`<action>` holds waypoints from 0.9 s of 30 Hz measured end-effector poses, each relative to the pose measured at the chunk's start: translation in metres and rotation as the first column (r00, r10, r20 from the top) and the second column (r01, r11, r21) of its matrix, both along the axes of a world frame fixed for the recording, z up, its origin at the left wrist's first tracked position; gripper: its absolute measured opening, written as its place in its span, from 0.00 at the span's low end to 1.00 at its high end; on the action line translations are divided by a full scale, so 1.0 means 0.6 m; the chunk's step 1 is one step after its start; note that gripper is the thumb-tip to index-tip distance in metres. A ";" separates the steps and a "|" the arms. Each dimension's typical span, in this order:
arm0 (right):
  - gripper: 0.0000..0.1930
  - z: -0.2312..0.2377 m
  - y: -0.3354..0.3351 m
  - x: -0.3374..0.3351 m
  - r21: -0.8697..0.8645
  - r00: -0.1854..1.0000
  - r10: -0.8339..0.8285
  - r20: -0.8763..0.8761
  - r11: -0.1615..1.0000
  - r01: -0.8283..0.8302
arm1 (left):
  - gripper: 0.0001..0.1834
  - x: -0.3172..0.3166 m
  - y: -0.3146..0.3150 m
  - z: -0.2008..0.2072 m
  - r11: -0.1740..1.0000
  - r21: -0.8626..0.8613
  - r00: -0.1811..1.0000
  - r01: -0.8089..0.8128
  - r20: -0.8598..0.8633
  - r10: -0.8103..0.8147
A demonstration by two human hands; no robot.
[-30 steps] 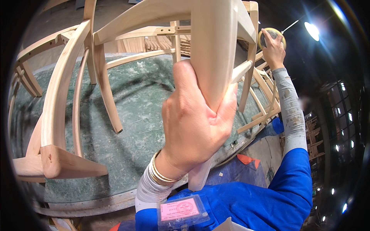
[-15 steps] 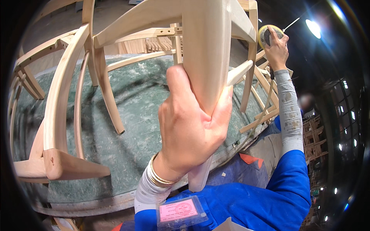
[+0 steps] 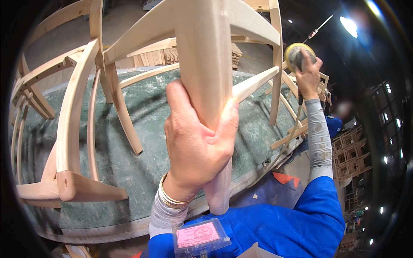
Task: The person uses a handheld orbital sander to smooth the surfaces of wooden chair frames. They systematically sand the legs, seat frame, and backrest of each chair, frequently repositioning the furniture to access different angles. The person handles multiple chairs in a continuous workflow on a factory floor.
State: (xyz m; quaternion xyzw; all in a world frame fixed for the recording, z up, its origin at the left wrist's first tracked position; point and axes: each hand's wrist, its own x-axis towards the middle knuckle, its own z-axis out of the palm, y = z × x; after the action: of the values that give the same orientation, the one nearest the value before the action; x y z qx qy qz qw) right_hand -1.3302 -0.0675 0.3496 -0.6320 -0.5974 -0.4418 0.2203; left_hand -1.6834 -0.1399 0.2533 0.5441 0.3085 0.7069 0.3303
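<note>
Close in front of me stands a pale, unfinished wooden chair frame [image 3: 204, 56], one of its legs pointing toward me. My left hand [image 3: 200, 133] is wrapped round that leg, its fingers partly hidden beneath the wood. Out at the upper right, my right hand [image 3: 309, 77] grips a round power sander [image 3: 295, 56] with a yellow-edged pad. The sander is held up in the air, apart from the chair. A hose [image 3: 286, 144] runs down from near the right hand.
A second bare chair frame [image 3: 69, 124] sits at the left on the dusty green tabletop [image 3: 146, 180]. Stacked wooden parts [image 3: 155, 59] lie beyond the table. At the right are more chair frames [image 3: 350, 150] and another person in blue [image 3: 333, 124].
The held chair leg and my left hand have shifted slightly left in view. My right hand and the sander sit a little lower. Both hands keep their holds.
</note>
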 end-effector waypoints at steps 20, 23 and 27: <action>0.33 -0.029 0.016 -0.008 -0.093 0.942 -0.085 0.325 0.988 0.121 | 0.19 0.014 -0.005 -0.004 1.000 0.026 0.999 0.017 0.050 -0.019; 0.31 -0.027 0.020 -0.015 -0.092 0.931 -0.081 0.357 0.988 0.121 | 0.19 0.009 -0.003 -0.001 0.999 0.029 1.000 -0.023 0.001 0.023; 0.30 -0.026 0.020 -0.019 -0.106 0.923 -0.098 0.373 0.983 0.148 | 0.19 0.003 -0.008 0.006 1.000 -0.020 1.000 -0.004 0.013 0.004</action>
State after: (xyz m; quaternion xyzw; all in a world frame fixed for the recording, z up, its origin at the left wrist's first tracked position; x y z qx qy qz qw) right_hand -1.3419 -0.0557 0.3338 -0.5881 -0.6150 -0.5242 0.0343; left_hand -1.6815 -0.1450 0.2568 0.5354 0.3145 0.7080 0.3363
